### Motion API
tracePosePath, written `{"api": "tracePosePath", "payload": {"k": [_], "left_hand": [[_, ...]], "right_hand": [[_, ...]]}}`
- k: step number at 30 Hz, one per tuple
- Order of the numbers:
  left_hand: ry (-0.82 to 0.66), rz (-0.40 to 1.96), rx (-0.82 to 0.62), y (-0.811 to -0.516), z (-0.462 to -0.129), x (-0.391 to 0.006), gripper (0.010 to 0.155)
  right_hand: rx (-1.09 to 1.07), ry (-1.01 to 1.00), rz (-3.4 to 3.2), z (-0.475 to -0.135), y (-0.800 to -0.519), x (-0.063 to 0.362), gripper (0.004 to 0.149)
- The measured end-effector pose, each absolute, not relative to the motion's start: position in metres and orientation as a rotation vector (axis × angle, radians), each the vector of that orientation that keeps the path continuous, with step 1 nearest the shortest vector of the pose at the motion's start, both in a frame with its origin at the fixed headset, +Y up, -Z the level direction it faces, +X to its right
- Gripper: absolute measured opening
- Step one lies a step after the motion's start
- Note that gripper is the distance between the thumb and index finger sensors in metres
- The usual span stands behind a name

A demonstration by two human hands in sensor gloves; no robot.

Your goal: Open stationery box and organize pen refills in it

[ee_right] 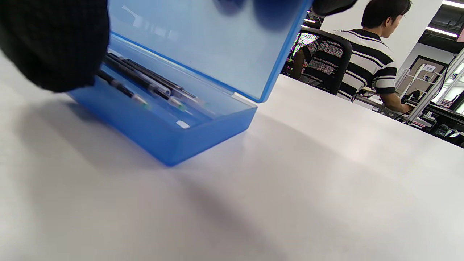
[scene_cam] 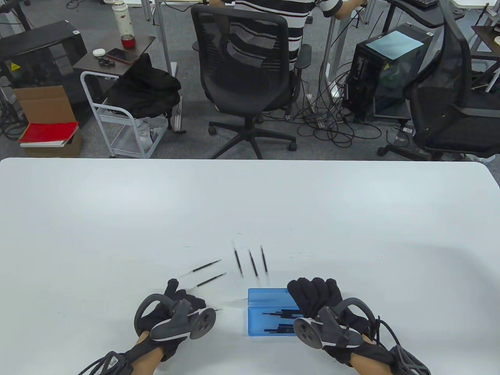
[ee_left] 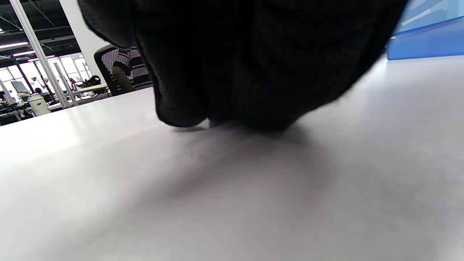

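Observation:
The blue stationery box (scene_cam: 269,322) lies open near the table's front edge, with its lid (scene_cam: 267,297) standing up at the back. Several black pen refills (ee_right: 145,85) lie inside it. My right hand (scene_cam: 312,291) curls over the lid's right end and holds it up; its thumb (ee_right: 54,47) is at the box's front wall. My left hand (scene_cam: 183,295) is left of the box, fingers curled down onto the table and pinching a thin clear refill (scene_cam: 234,304) that points toward the box. The left fingertips (ee_left: 181,116) touch the tabletop. More refills (scene_cam: 254,267) lie loose beyond the box.
Two loose refills (scene_cam: 205,273) lie slanted just beyond my left hand and three stand nearly parallel behind the box. The white table (scene_cam: 117,218) stretches away to its far edge. Beyond that edge are office chairs (scene_cam: 250,78) and a seated person.

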State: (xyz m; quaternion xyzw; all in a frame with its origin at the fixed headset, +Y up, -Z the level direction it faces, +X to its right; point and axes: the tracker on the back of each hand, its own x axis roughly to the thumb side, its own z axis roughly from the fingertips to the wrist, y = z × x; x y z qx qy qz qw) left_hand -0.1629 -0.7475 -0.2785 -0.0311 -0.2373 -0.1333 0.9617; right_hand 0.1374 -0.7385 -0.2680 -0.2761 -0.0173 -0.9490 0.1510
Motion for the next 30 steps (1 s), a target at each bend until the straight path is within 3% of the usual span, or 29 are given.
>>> {"api": "tracePosePath", "payload": {"k": [8,15,30], "left_hand": [[-0.5,-0.236,0.027,-0.721,-0.264,-0.15,0.051],[-0.582,-0.242,0.094,-0.707,-0.249,-0.116,0.052],[-0.775,-0.32,0.126,-0.73,-0.225,-0.013,0.051]], "right_hand": [[-0.795,-0.051,-2.724,-0.268,-0.739,0.138,0.123],[-0.794,-0.053,-2.726,-0.268,-0.739,0.138,0.123],[-0.8,-0.055,-2.728,-0.268,-0.739,0.139,0.123]]}}
